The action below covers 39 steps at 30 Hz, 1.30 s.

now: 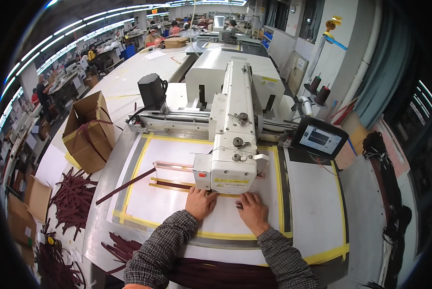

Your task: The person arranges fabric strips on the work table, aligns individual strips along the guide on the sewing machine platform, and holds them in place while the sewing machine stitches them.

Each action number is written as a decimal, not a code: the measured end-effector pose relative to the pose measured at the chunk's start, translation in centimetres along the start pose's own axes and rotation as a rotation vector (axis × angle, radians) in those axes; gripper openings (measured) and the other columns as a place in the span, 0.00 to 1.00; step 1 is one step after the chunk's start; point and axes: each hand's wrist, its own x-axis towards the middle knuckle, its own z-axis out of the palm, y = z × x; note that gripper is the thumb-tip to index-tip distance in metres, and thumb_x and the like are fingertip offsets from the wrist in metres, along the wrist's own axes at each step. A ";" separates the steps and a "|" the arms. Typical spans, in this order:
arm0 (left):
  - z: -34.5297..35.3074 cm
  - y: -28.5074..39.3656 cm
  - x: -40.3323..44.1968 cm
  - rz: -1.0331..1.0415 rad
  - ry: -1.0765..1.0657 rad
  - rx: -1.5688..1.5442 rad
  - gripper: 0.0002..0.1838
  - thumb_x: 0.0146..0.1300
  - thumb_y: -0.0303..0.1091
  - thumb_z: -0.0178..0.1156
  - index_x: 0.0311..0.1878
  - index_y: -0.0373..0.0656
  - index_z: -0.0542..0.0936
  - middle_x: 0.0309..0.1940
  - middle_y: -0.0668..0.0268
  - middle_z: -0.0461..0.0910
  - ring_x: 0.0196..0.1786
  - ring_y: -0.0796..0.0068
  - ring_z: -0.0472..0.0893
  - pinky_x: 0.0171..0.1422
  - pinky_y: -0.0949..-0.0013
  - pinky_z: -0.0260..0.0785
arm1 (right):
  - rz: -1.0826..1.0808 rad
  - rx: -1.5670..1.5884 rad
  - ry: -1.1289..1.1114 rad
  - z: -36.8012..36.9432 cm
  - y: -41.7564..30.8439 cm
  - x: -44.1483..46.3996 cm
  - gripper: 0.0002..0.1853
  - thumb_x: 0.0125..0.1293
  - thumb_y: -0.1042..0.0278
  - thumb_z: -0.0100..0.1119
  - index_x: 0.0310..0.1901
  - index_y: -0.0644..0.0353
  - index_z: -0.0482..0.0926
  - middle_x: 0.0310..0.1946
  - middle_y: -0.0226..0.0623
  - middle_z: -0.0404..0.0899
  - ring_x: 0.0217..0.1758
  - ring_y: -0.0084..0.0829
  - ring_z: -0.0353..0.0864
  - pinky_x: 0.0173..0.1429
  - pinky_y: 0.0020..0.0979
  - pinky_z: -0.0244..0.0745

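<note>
A maroon fabric strap [173,186] lies in a yellow-edged slot of the white template [177,212], just left of the sewing machine head [234,176]. At its right end my left hand [200,203] is closed, its bent fingers pressing the strap down. My right hand [253,212] rests on the template at the head's front right, fingers curled round a small dark thing whose kind I cannot make out. Another maroon strap [125,186] slants across the template's left edge. The needle area is hidden behind the machine head.
Maroon straps are heaped at left [74,200], beside an open cardboard box [88,135]. A strap bundle [221,273] lies along the front edge. A control screen [318,138] and thread cones [322,95] stand at right. People work in the background.
</note>
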 end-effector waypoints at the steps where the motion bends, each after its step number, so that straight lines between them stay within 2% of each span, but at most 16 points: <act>1: -0.1 -0.2 0.0 -0.001 -0.007 0.008 0.15 0.68 0.39 0.69 0.56 0.53 0.94 0.53 0.60 0.86 0.63 0.55 0.80 0.68 0.48 0.69 | 0.012 0.014 -0.009 -0.1 0.1 0.0 0.20 0.73 0.59 0.71 0.61 0.60 0.88 0.63 0.32 0.86 0.67 0.37 0.84 0.60 0.39 0.90; 7: 1.1 1.3 0.8 -0.012 0.038 -0.034 0.13 0.65 0.39 0.71 0.51 0.53 0.94 0.50 0.58 0.87 0.57 0.53 0.84 0.62 0.47 0.73 | 0.023 0.047 0.001 0.2 -0.6 0.5 0.18 0.71 0.59 0.73 0.58 0.56 0.88 0.60 0.29 0.86 0.66 0.37 0.84 0.58 0.40 0.90; 8: 1.0 1.8 0.9 -0.049 -0.050 -0.020 0.13 0.65 0.39 0.71 0.51 0.54 0.94 0.49 0.58 0.87 0.55 0.53 0.85 0.61 0.46 0.73 | 0.021 0.043 0.007 0.3 -0.8 0.7 0.18 0.71 0.59 0.73 0.58 0.56 0.88 0.60 0.29 0.86 0.66 0.37 0.84 0.58 0.40 0.90; 11: 1.2 1.6 0.8 0.001 0.021 -0.018 0.13 0.66 0.39 0.71 0.51 0.53 0.95 0.49 0.58 0.87 0.55 0.52 0.85 0.62 0.45 0.73 | 0.013 0.069 -0.048 0.1 -1.0 0.9 0.18 0.71 0.59 0.73 0.59 0.55 0.88 0.59 0.30 0.86 0.67 0.38 0.84 0.58 0.40 0.90; 14: 0.8 0.6 0.4 0.044 0.014 -0.011 0.18 0.68 0.40 0.69 0.60 0.54 0.93 0.53 0.60 0.85 0.61 0.54 0.81 0.67 0.47 0.70 | -0.003 0.078 -0.025 0.0 -1.6 0.9 0.18 0.71 0.59 0.73 0.59 0.53 0.88 0.57 0.30 0.87 0.67 0.38 0.84 0.59 0.40 0.90; 17: 0.3 -0.1 0.1 0.045 -0.007 -0.011 0.18 0.69 0.40 0.69 0.61 0.54 0.92 0.55 0.60 0.85 0.63 0.54 0.80 0.68 0.47 0.70 | -0.013 0.110 -0.011 -0.3 -2.2 1.1 0.16 0.70 0.61 0.74 0.56 0.54 0.89 0.57 0.31 0.88 0.67 0.38 0.84 0.59 0.40 0.90; 20: 0.1 -0.1 0.0 0.042 -0.012 -0.003 0.18 0.69 0.39 0.68 0.61 0.53 0.92 0.55 0.59 0.85 0.64 0.54 0.80 0.70 0.46 0.69 | 0.004 0.187 0.023 -0.8 -1.9 0.5 0.14 0.70 0.63 0.74 0.55 0.54 0.90 0.56 0.32 0.89 0.64 0.38 0.87 0.58 0.41 0.90; 24: -0.2 -0.6 -0.2 0.030 -0.038 -0.070 0.18 0.69 0.39 0.69 0.60 0.52 0.92 0.56 0.57 0.85 0.63 0.52 0.81 0.70 0.47 0.71 | 0.074 0.210 -0.084 -3.9 -0.6 -1.3 0.15 0.69 0.65 0.75 0.56 0.54 0.91 0.54 0.34 0.90 0.59 0.40 0.89 0.57 0.42 0.89; 26: -1.2 -2.1 -0.2 0.034 -0.084 -0.175 0.16 0.70 0.38 0.69 0.59 0.51 0.92 0.57 0.56 0.85 0.63 0.50 0.83 0.70 0.48 0.73 | 0.069 0.254 -0.078 -5.2 0.6 -2.7 0.16 0.69 0.66 0.75 0.57 0.54 0.91 0.53 0.35 0.91 0.56 0.42 0.91 0.57 0.42 0.89; 28: -3.7 -6.1 -1.0 0.004 -0.035 -0.068 0.17 0.67 0.33 0.69 0.59 0.50 0.91 0.61 0.53 0.86 0.63 0.48 0.85 0.68 0.48 0.76 | 0.120 0.303 -0.080 -7.5 1.8 -4.5 0.15 0.69 0.66 0.76 0.56 0.55 0.91 0.51 0.36 0.92 0.53 0.43 0.92 0.55 0.42 0.89; 30: -5.0 -12.5 -2.9 -0.159 0.168 0.126 0.24 0.67 0.29 0.66 0.66 0.49 0.87 0.67 0.52 0.84 0.67 0.47 0.84 0.71 0.45 0.76 | 0.196 0.328 -0.087 -9.9 3.0 -6.6 0.15 0.69 0.67 0.77 0.55 0.56 0.91 0.49 0.37 0.92 0.50 0.44 0.93 0.53 0.41 0.89; 31: -5.7 -16.2 -4.7 -0.312 0.129 0.325 0.24 0.72 0.32 0.64 0.71 0.49 0.83 0.71 0.52 0.82 0.71 0.48 0.81 0.76 0.45 0.72 | 0.241 0.331 -0.092 -10.9 3.6 -7.6 0.14 0.69 0.67 0.77 0.55 0.57 0.91 0.47 0.38 0.93 0.49 0.44 0.93 0.52 0.40 0.89; 33: -7.4 -20.9 -8.5 -0.549 0.087 0.491 0.26 0.76 0.37 0.65 0.75 0.51 0.80 0.70 0.55 0.81 0.73 0.51 0.79 0.76 0.46 0.71 | 0.307 0.340 -0.092 -11.7 4.4 -9.4 0.13 0.70 0.67 0.76 0.54 0.57 0.91 0.45 0.39 0.93 0.47 0.43 0.94 0.51 0.39 0.88; 35: -9.9 -22.4 -9.6 -0.692 -0.031 0.399 0.28 0.76 0.42 0.66 0.78 0.52 0.78 0.64 0.60 0.83 0.69 0.53 0.80 0.73 0.47 0.71 | 0.343 0.349 -0.080 -11.8 4.6 -10.6 0.13 0.70 0.68 0.76 0.54 0.58 0.91 0.44 0.40 0.93 0.46 0.42 0.94 0.50 0.38 0.88; 36: -10.4 -21.5 -9.6 -0.717 0.006 0.410 0.24 0.76 0.39 0.68 0.72 0.48 0.81 0.57 0.58 0.84 0.63 0.49 0.82 0.69 0.46 0.73 | 0.344 0.375 -0.083 -11.6 4.3 -10.7 0.13 0.71 0.68 0.76 0.54 0.57 0.91 0.44 0.40 0.93 0.46 0.42 0.94 0.50 0.38 0.88; 39: -10.5 -21.0 -8.9 -0.726 -0.062 0.323 0.18 0.74 0.37 0.69 0.64 0.45 0.84 0.52 0.56 0.85 0.60 0.49 0.82 0.67 0.47 0.75 | 0.306 0.440 -0.098 -10.4 2.6 -10.9 0.12 0.72 0.67 0.76 0.55 0.57 0.91 0.45 0.40 0.93 0.46 0.41 0.95 0.49 0.37 0.88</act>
